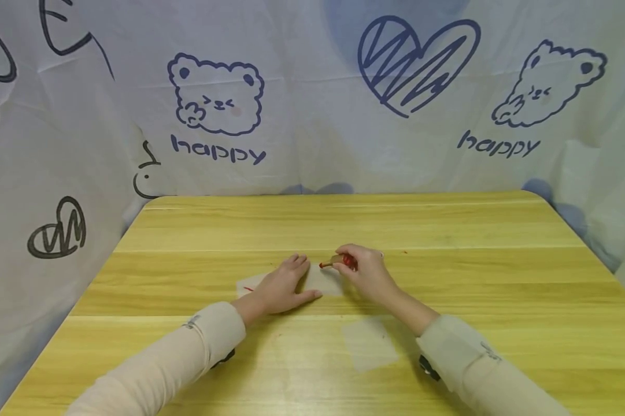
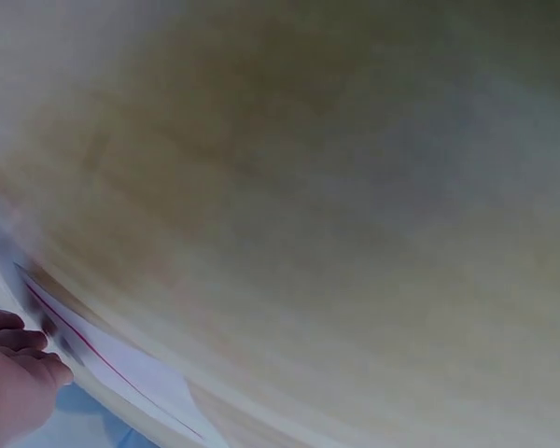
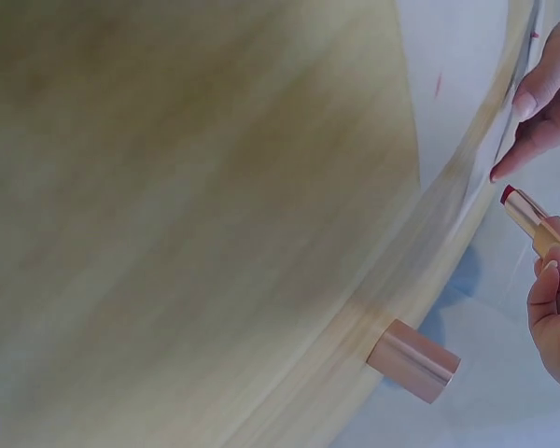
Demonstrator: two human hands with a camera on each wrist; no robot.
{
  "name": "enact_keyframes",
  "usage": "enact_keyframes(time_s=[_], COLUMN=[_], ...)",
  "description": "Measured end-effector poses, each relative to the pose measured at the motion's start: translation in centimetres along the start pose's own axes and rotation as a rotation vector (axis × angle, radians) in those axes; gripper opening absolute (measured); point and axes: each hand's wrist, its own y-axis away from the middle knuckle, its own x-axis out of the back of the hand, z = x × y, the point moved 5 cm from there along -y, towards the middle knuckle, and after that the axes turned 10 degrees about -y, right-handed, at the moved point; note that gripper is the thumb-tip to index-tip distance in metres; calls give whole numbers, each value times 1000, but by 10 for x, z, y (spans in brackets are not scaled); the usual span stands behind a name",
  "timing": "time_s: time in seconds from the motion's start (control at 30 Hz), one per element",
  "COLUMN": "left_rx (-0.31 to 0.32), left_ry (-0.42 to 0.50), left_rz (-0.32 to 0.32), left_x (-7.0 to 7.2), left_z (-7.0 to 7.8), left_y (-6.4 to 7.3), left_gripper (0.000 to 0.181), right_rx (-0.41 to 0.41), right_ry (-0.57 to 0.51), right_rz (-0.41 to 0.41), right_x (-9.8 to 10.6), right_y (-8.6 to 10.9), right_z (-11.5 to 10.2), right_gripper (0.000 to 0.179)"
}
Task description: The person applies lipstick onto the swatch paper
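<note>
My right hand [image 1: 368,275] pinches a lipstick [image 3: 534,222] between thumb and fingers, its red tip bare and pointing left toward my other hand. In the head view the lipstick tip is over or just above a thin white sheet of paper [image 1: 326,282]; contact cannot be told. With fingers extended and thumb spread, my left hand [image 1: 283,287] rests on that paper. A red line [image 2: 93,350] runs along the paper in the left wrist view. The lipstick cap [image 3: 413,361] stands on the table by my right hand, mostly hidden behind it in the head view.
A second thin sheet [image 1: 369,345] lies nearer to me on the wooden table [image 1: 447,222]. Small red marks [image 1: 405,252] dot the tabletop. A white cloth with drawings [image 1: 312,115] hangs behind the table and at its sides.
</note>
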Motion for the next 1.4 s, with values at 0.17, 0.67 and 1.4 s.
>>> enact_keyframes(time_s=[0.17, 0.67, 1.4], left_rx=[4, -5, -8], left_ry=[3, -6, -13], left_rz=[-1, -4, -16], left_x=[1, -2, -3], left_z=[1, -1, -2], left_y=[-1, -1, -3], left_gripper=[75, 75, 74], right_rx=[-9, -8, -51], right_ry=[-1, 19, 20], right_rz=[-17, -36, -63], right_x=[-3, -7, -18], right_y=[-1, -3, -10], right_z=[3, 1, 5], right_gripper=[20, 20, 19])
